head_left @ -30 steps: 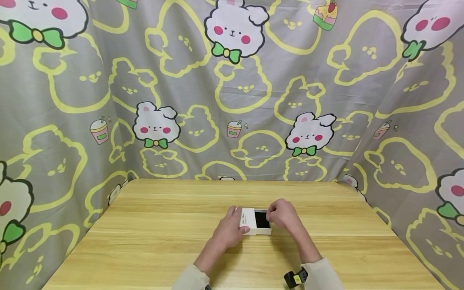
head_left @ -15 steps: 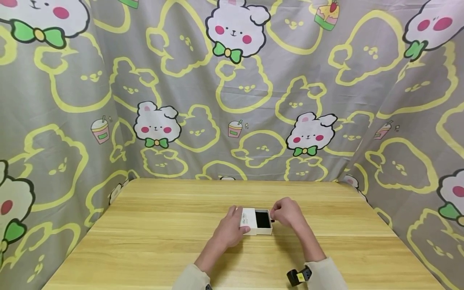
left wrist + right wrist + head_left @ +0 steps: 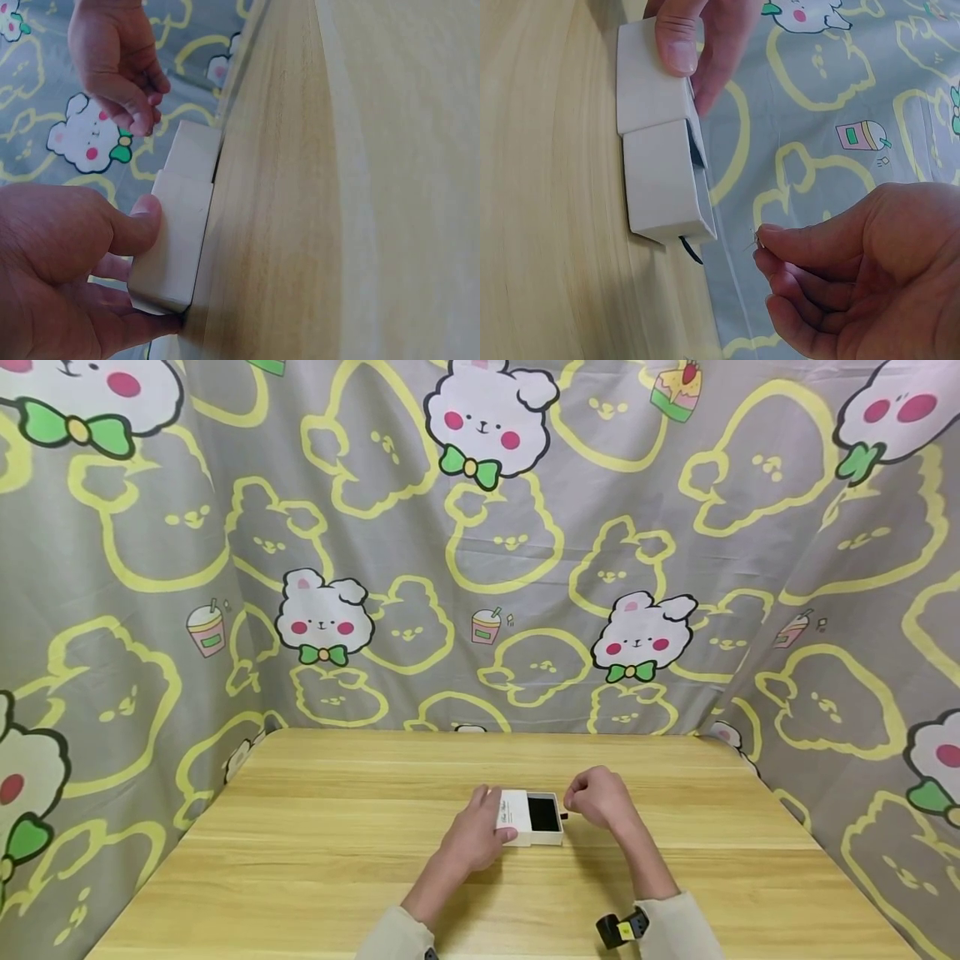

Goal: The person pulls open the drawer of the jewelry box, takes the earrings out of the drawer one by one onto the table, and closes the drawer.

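A small white drawer-style jewelry box (image 3: pixel 516 817) with dark script on its lid lies on the table. Its inner drawer (image 3: pixel 666 184) is pulled partway out to the right and shows a black insert (image 3: pixel 544 815). From the drawer's end sticks a short black ribbon pull (image 3: pixel 692 251). My left hand (image 3: pixel 472 835) grips the outer sleeve, thumb on the near side and fingers at the far side. Just right of the drawer, my right hand (image 3: pixel 600 799) is raised, thumb and forefinger pinching a tiny, thin, shiny piece (image 3: pixel 758 241); I cannot tell its kind.
The wooden table (image 3: pixel 360 785) runs to a patterned grey curtain (image 3: pixel 412 552) at the back and both sides. A black device with a yellow label (image 3: pixel 621 931) is strapped at the right sleeve.
My right hand has moved from over the drawer's end to the right, away from it, baring the black insert and ribbon pull. The left hand and the box have stayed in place.
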Demonstrator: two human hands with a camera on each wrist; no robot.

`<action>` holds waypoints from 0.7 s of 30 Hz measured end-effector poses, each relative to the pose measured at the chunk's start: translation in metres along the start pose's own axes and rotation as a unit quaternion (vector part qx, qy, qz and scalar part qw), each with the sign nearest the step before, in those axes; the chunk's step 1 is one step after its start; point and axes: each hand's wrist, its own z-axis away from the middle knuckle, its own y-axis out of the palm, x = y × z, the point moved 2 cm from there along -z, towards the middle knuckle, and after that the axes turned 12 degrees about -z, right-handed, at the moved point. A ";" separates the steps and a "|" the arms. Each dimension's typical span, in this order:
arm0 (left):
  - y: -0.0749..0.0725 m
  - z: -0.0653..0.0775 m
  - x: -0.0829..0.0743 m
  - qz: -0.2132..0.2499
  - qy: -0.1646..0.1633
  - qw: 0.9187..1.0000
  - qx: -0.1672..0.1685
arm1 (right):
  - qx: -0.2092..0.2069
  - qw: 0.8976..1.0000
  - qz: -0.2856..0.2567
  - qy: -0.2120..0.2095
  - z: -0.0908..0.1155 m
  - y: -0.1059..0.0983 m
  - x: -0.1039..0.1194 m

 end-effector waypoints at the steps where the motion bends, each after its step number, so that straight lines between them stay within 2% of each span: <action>1: 0.000 0.000 0.000 0.000 0.001 1.000 0.000 | 0.000 1.000 0.000 0.000 0.000 0.000 0.000; 21: 0.001 -0.001 0.001 -0.004 0.002 1.000 -0.002 | -0.005 1.000 0.000 0.003 -0.001 -0.004 -0.005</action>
